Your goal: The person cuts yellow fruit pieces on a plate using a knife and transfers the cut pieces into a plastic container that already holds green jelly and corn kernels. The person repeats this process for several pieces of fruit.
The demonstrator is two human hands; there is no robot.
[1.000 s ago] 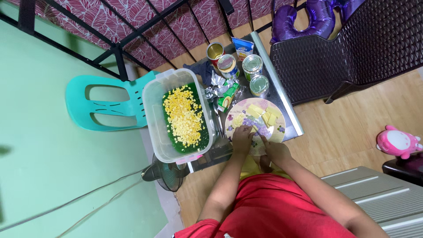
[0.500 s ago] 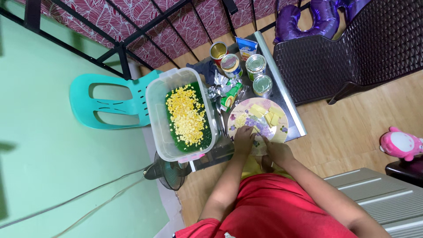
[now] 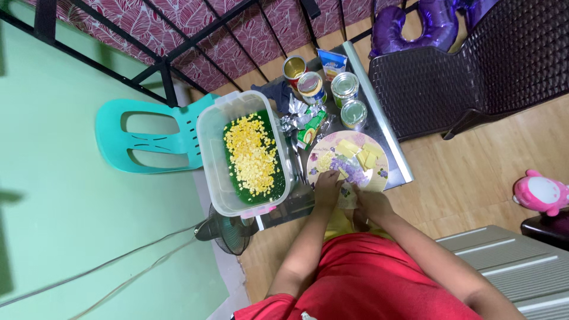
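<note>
A round floral plate [image 3: 383, 161] sits on a small metal table [image 3: 379, 115]. It carries pale yellow slabs [image 3: 355, 149] and a heap of small yellow dice [image 3: 323, 161]. My left hand [image 3: 327, 188] rests on the plate's near edge with its fingertips pinching a yellow piece. My right hand [image 3: 371, 202] is curled beside it around what looks like a thin knife, its tip by the left fingers. Left of the plate stands a clear plastic tub [image 3: 207, 148] holding green jelly topped with yellow cubes [image 3: 252, 154].
Several tins [image 3: 344, 87], a small carton [image 3: 331, 59], a green wrapper [image 3: 309, 130] and crumpled foil [image 3: 293, 115] crowd the table's far end. A teal plastic chair [image 3: 148, 142] stands on the left and a dark wicker chair [image 3: 474, 59] on the right. A fan [image 3: 225, 228] is below the tub, and a pink toy [image 3: 542, 192] lies on the floor.
Both hands stay at the plate's near edge with only small finger movements. The view has drifted slightly.
</note>
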